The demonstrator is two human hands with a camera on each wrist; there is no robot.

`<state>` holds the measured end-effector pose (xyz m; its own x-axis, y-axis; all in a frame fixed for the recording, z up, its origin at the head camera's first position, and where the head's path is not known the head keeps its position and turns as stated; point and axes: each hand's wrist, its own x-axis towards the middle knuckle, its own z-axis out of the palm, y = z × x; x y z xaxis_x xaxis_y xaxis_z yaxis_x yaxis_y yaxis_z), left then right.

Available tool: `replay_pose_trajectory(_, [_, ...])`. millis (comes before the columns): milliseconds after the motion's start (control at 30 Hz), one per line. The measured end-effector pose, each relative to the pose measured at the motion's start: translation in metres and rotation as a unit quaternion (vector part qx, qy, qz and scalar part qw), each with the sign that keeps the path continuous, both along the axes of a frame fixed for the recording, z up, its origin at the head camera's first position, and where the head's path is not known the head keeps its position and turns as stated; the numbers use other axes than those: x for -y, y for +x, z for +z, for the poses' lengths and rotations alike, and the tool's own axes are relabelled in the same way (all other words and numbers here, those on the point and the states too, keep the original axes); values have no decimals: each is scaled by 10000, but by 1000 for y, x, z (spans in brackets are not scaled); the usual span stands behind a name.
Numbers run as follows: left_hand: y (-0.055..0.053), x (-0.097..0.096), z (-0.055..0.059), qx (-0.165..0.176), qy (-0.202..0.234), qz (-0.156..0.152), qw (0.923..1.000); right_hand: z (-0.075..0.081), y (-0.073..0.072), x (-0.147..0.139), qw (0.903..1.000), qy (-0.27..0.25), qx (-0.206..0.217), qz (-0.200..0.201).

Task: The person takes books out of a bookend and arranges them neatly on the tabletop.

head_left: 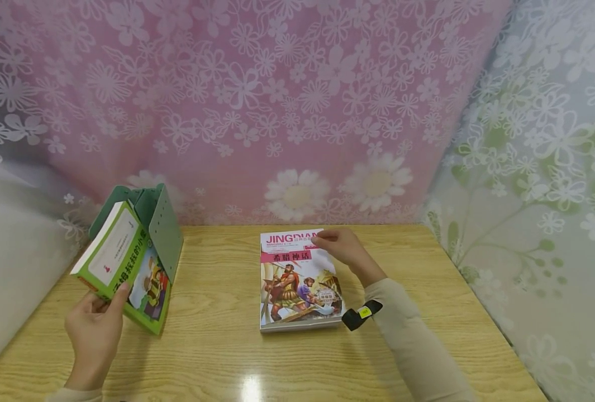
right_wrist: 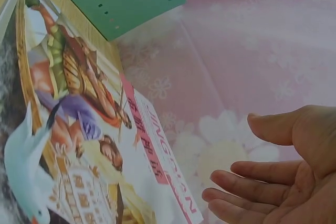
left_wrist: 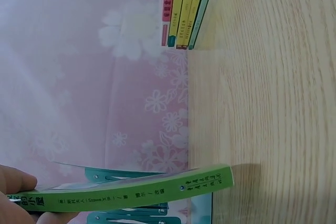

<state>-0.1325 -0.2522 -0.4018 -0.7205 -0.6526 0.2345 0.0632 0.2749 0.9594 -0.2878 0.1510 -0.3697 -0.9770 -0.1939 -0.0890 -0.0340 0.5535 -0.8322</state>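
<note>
My left hand [head_left: 96, 326] grips a green book [head_left: 135, 268] near its lower corner, thumb on the cover and fingers behind. The book is held tilted in front of the green book stand [head_left: 169, 234], overlapping its opening in the head view. In the left wrist view its green spine [left_wrist: 136, 191] shows, with the slotted stand behind it. My right hand [head_left: 348, 251] hovers at the top right corner of a book stack, whose upper book [head_left: 297, 279] has warriors on its cover. Its thumb and fingers are apart with nothing between them in the right wrist view.
Beneath the top book lie several more, their yellow spines [left_wrist: 185, 14] visible in the left wrist view. All stand on a wood-grain table [head_left: 217, 290]. A pink floral curtain [head_left: 297, 111] closes off the back, and a pale floral one [head_left: 543, 195] the right side.
</note>
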Motion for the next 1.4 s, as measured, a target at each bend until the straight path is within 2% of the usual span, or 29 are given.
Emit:
replay_pose_trajectory(100, [2,-2,1,-10,-10,-14,10000,2,0,6,9999,-79,-2,78])
replay_pose_trajectory(200, [6,-4,1,-53,-204,19,9998,5,2,14,9997,-161,-30,179])
replay_pose_trajectory(433, [15,-9,4,-300,-438,119,9985,9,8,33,9985,-300,-128,442])
replay_pose_trajectory(600, [20,-10,5,-160,-560,120,9982,8,9,45,9971,-352,-108,670])
replay_pose_trajectory(767, [26,-14,9,2,-487,166,9987,9,10,59,9945,-477,-155,914])
replay_pose_trajectory(1033, [34,-23,13,-478,-973,288,9937,12,15,81,9916,-539,-29,1176])
replay_pose_trajectory(1167, [38,-26,15,-579,-997,335,9928,13,17,89,9905,-540,-82,1261])
replay_pose_trajectory(1400, [44,-35,20,-158,-877,244,9957,12,21,102,9880,-658,-29,1395])
